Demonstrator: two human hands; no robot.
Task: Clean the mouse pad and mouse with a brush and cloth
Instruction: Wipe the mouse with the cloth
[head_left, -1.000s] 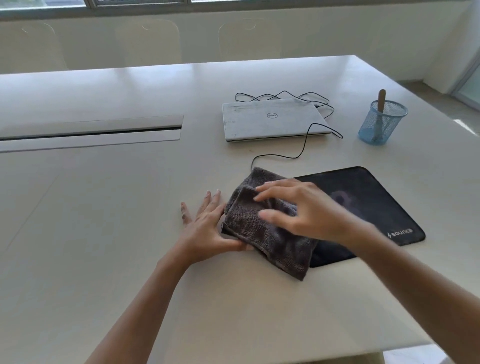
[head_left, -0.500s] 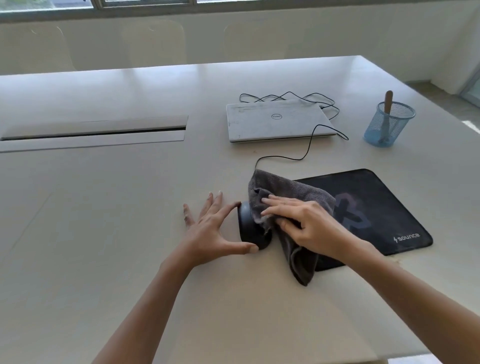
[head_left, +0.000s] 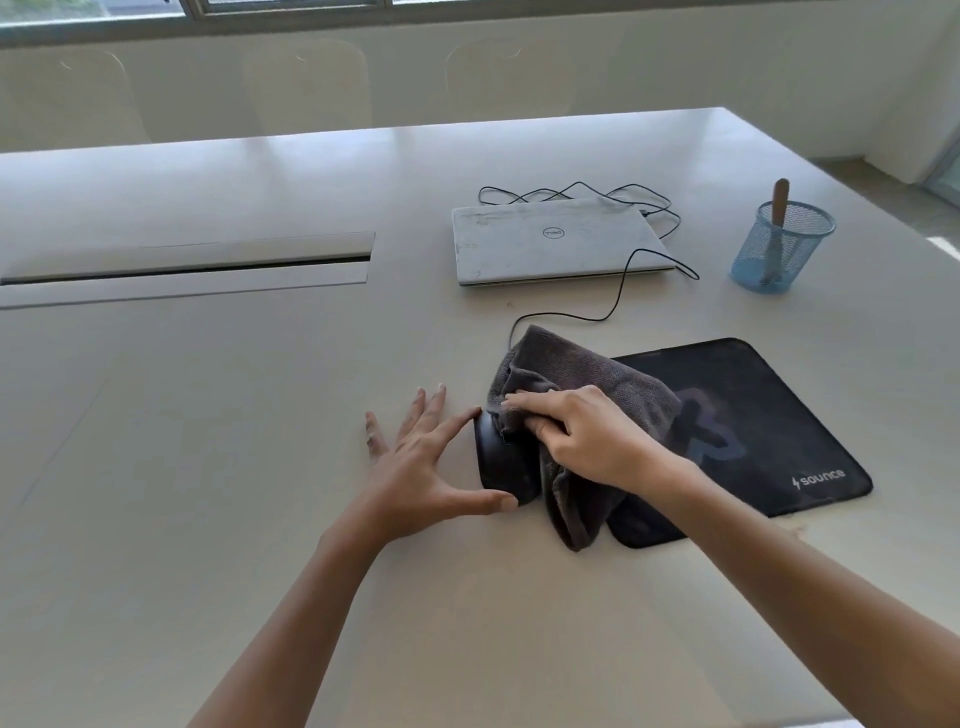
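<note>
A black wired mouse (head_left: 501, 462) sits on the white table just left of the black mouse pad (head_left: 753, 415). My left hand (head_left: 421, 467) pinches the mouse between thumb and index finger, its other fingers spread flat on the table. A dark grey cloth (head_left: 582, 369) drapes over the mouse's right side and the pad's left edge. My right hand (head_left: 587, 436) grips the cloth with curled fingers and presses it against the mouse. The brush (head_left: 779, 200) stands handle-up in a blue mesh cup (head_left: 779, 254) at the far right.
A closed white laptop (head_left: 550, 239) lies behind the pad, with the mouse's black cable (head_left: 618, 296) looping across and behind it. A long cable slot (head_left: 187, 265) runs across the table on the left. The table's right edge is near the cup.
The cloth covered the mouse a second ago. My right hand has drawn it to the right and bunched it, baring the mouse's left side. My left hand stays in place.
</note>
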